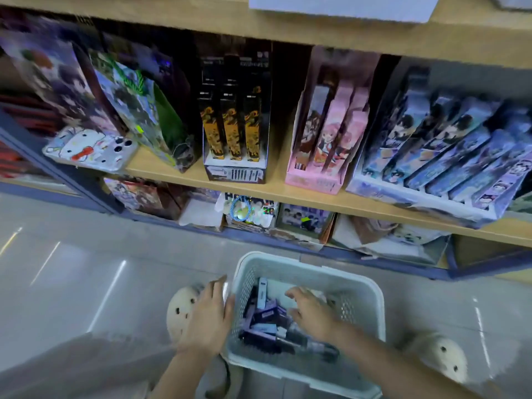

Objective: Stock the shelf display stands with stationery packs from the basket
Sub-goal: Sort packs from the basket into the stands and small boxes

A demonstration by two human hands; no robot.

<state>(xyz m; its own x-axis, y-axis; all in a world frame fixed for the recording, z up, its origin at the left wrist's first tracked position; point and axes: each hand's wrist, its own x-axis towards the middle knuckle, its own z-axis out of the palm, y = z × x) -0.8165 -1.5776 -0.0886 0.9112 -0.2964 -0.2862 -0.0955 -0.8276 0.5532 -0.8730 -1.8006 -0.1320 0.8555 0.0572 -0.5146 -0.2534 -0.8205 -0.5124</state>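
Two hands are working at a white perforated basket sitting on the tiled floor just below the shelving. The left hand is pressing straight fingers against the basket's outer left wall, while the right hand is reaching inside, fingers spread loosely over the jumbled purple stationery packs and pinching none that shows. Bare floor is lying open to the left, and on the wooden shelf above, a black-and-orange stand, a pink stand and a blue-violet stand are sitting near the front edge, their printing too blurred to read.

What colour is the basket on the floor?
The basket is pale grey-white plastic with perforated walls, clearest in the head view.
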